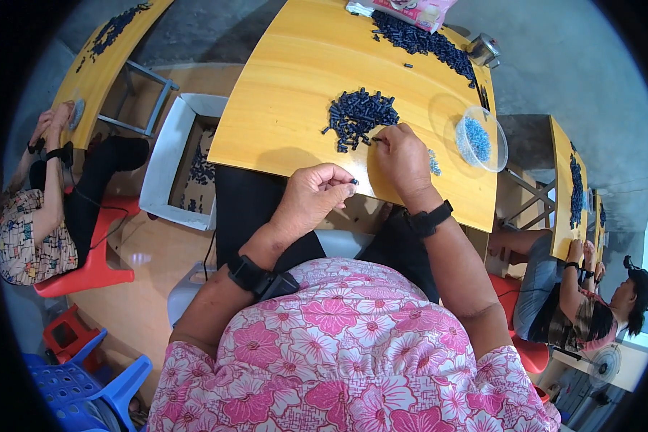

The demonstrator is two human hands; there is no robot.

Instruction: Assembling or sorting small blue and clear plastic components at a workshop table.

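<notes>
My left hand (315, 194) hovers at the near edge of the yellow wooden table (288, 93), its fingertips pinched on a small dark plastic piece (353, 181). My right hand (403, 160) rests on the table with its fingers at the near edge of a pile of small dark blue-black parts (358, 115), touching one of them. A clear round bowl (481, 138) holding light blue pieces stands to the right of that hand. A few light blue pieces (434, 165) lie beside my right wrist. Both wrists wear black bands.
A second long heap of dark parts (425, 42) and a pink packet (410, 10) lie at the table's far side, near a metal tin (484, 49). A white cardboard box (183, 158) sits on the floor at left. Other people work at neighbouring tables left and right.
</notes>
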